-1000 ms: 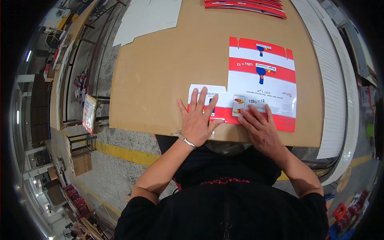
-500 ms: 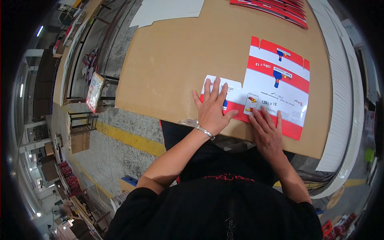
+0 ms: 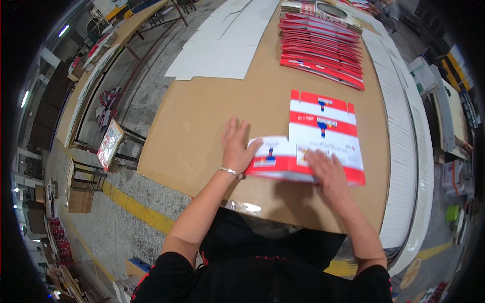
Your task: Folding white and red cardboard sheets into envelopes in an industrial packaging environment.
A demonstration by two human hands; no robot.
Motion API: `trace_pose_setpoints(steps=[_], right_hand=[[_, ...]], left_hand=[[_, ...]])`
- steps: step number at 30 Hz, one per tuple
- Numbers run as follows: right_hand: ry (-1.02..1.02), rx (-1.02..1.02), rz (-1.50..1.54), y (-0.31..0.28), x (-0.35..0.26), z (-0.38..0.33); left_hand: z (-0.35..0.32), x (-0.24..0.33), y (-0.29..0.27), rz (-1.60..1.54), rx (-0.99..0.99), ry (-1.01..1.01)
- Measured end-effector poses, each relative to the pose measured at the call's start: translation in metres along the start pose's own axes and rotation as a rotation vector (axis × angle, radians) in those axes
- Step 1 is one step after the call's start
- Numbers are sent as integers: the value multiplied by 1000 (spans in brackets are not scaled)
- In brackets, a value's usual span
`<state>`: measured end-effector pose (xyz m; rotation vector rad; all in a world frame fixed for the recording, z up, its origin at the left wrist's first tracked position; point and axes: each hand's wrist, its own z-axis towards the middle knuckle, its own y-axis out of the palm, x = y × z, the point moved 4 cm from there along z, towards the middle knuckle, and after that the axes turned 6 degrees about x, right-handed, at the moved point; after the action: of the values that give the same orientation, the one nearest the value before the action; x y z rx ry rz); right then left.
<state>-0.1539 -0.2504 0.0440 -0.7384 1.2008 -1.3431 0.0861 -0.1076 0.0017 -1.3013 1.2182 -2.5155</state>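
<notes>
A flattened red-and-white carton (image 3: 328,131) with blue printed pictures lies on the brown cardboard tabletop, its smaller left panel beside the larger one. Its near edge looks slightly raised over a shadow. My left hand (image 3: 237,150), with a silver bracelet at the wrist, is at the carton's left corner. Its fingers are stretched out over the cardboard, and the thumb reaches to the panel's edge. My right hand (image 3: 328,175) rests open on the near middle of the carton, fingers spread over the print. Neither hand is closed round anything.
Beyond the carton stands a row of folded red cartons (image 3: 321,48), with a tape roll (image 3: 332,10) behind. White sheets (image 3: 217,48) lie at the far left. Along the right edge runs a long stack of white card (image 3: 399,151). A metal-legged stool (image 3: 113,144) stands to the left.
My left hand has slid off the left panel to its outer corner. The right hand stays on the carton. The carton now lies farther from the table's near edge, and the view takes in more beyond.
</notes>
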Motion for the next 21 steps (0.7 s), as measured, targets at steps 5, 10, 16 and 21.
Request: trace_pose_setpoints(steps=[5, 10, 16, 21], right_hand=[[304, -8, -336, 17, 102, 104], [36, 141, -170, 39, 41, 127], [39, 401, -110, 126, 187, 172], [-275, 484, -241, 126, 270, 223]], left_hand=[[23, -45, -27, 149, 35, -84], [58, -112, -74, 338, 75, -226], [144, -187, -79, 492, 106, -359], [218, -221, -92, 324, 408, -653]])
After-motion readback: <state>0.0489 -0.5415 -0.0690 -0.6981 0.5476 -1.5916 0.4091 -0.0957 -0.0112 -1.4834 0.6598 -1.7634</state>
